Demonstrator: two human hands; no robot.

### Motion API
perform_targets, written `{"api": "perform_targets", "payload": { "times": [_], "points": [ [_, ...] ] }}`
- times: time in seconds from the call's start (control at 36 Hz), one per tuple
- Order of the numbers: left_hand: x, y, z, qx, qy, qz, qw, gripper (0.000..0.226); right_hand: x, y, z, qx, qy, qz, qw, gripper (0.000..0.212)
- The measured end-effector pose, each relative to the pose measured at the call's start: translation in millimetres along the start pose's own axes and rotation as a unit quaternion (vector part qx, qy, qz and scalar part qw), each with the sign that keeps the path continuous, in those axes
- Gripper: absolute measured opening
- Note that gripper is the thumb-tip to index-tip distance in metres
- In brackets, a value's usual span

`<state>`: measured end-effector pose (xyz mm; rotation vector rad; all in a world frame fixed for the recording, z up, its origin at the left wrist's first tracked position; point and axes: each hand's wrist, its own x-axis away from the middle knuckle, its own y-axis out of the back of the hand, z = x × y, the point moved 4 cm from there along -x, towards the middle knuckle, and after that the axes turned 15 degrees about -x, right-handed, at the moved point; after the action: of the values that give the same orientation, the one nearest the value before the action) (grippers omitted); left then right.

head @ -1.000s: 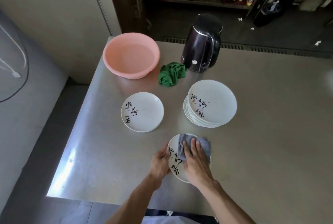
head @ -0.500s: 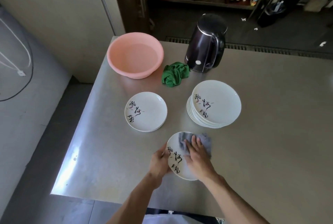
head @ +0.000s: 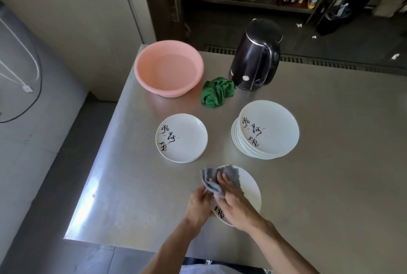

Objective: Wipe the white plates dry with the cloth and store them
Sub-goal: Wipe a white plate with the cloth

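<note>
brushed metal table [head: 330,185], glossy plates [head: 273,128]

On the bench [head: 330,185] the stack of plates [head: 267,129] is the marker. Behind the stack stands the kettle [head: 253,58]. Behind and left of the stack lies the crumpled rag [head: 217,95], and farther left the basin [head: 167,91], near the bench corner. Left of the stack, well apart, lies a separate plate [head: 181,138]. In front of the stack, slightly left, is the held plate [head: 248,190]. The left hand [head: 199,205] holds its left edge, and the right hand [head: 235,203] rests on the cloth [head: 209,176] covering its far left part.
</note>
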<state>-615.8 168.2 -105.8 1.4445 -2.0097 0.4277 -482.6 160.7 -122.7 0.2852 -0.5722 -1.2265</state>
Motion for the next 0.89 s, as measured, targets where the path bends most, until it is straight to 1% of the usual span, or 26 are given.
{"api": "perform_targets", "payload": {
  "times": [0.03, 0.06, 0.08, 0.14, 0.17, 0.19, 0.22, 0.28, 0.31, 0.33, 0.36, 0.42, 0.47, 0.5, 0.53, 0.56, 0.58, 0.61, 0.64, 0.67, 0.72, 0.78, 0.81, 0.83, 0.89],
  "points": [
    [1, 0, 1, 0.001, 0.003, -0.002, 1.0, 0.041, 1, 0, -3, 0.012, -0.003, 0.012, 1.0, 0.056],
    [2, 1, 2, 0.005, 0.006, -0.006, 1.0, 0.04, 1, 2, -9, 0.046, -0.016, 0.006, 0.999, 0.056],
    [3, 1, 4, 0.017, 0.009, -0.014, 1.0, 0.041, -1, 4, -16, 0.087, -0.046, -0.009, 0.995, 0.056],
    [4, 1, 8, 0.055, 0.024, -0.039, 0.997, 0.041, -1, 9, -21, 0.172, -0.137, -0.047, 0.974, 0.057],
    [4, 0, 10, 0.077, 0.035, -0.054, 0.995, 0.04, 0, 10, -21, 0.188, -0.17, -0.062, 0.965, 0.058],
    [4, -2, 13, 0.099, 0.045, -0.068, 0.992, 0.04, 0, 9, -19, 0.174, -0.185, -0.071, 0.965, 0.058],
    [5, -4, 14, 0.117, 0.057, -0.08, 0.988, 0.039, 1, 7, -18, 0.132, -0.186, -0.074, 0.971, 0.058],
    [8, -5, 15, 0.13, 0.061, -0.096, 0.985, 0.027, 3, 0, -10, -0.018, -0.154, -0.073, 0.985, 0.06],
    [9, -5, 16, 0.119, 0.058, -0.107, 0.985, 0.02, 4, -3, -6, -0.08, -0.134, -0.062, 0.986, 0.061],
    [9, -3, 16, 0.097, 0.06, -0.117, 0.987, 0.023, 5, -5, -3, -0.112, -0.115, -0.048, 0.986, 0.062],
    [8, -2, 17, 0.083, 0.059, -0.117, 0.988, 0.03, 7, -5, -1, -0.116, -0.101, -0.034, 0.988, 0.061],
    [5, -4, 21, 0.096, 0.065, -0.098, 0.988, 0.031, 8, -3, -4, -0.074, -0.08, -0.019, 0.994, 0.058],
    [3, -9, 24, 0.127, 0.068, -0.074, 0.987, 0.024, 5, 3, -13, 0.023, -0.091, -0.023, 0.995, 0.055],
    [2, -10, 25, 0.139, 0.068, -0.063, 0.986, 0.029, 3, 7, -17, 0.077, -0.122, -0.033, 0.989, 0.054],
    [0, -11, 26, 0.146, 0.065, -0.049, 0.986, 0.039, 1, 11, -20, 0.109, -0.167, -0.051, 0.979, 0.054],
    [0, -12, 24, 0.142, 0.058, -0.032, 0.988, 0.048, -1, 15, -20, 0.112, -0.209, -0.07, 0.969, 0.054],
    [-1, -13, 20, 0.131, 0.041, -0.009, 0.99, 0.054, -2, 17, -20, 0.096, -0.23, -0.084, 0.965, 0.055],
    [0, -15, 14, 0.113, 0.018, 0.016, 0.993, 0.06, -2, 16, -19, 0.07, -0.224, -0.085, 0.968, 0.056],
    [1, -17, 8, 0.094, -0.002, 0.038, 0.995, 0.063, -2, 13, -16, 0.034, -0.195, -0.075, 0.977, 0.057],
    [2, -18, 4, 0.074, -0.015, 0.05, 0.996, 0.062, 0, 9, -13, -0.006, -0.159, -0.053, 0.986, 0.057],
    [5, -19, 1, 0.063, -0.022, 0.058, 0.996, 0.054, 5, 5, -7, -0.081, -0.097, 0.0, 0.992, 0.05],
    [4, -18, 4, 0.062, -0.019, 0.06, 0.996, 0.058, 5, 11, -10, -0.085, -0.081, 0.015, 0.993, 0.045],
    [4, -16, 5, 0.064, -0.014, 0.059, 0.996, 0.064, 3, 15, -15, -0.052, -0.09, 0.005, 0.995, 0.047],
    [3, -15, 6, 0.071, -0.011, 0.058, 0.996, 0.068, 2, 18, -20, 0.003, -0.113, -0.008, 0.994, 0.049],
    [1, -14, 7, 0.093, -0.006, 0.053, 0.994, 0.072, 1, 25, -27, 0.12, -0.19, -0.041, 0.973, 0.052]
  ]
}}
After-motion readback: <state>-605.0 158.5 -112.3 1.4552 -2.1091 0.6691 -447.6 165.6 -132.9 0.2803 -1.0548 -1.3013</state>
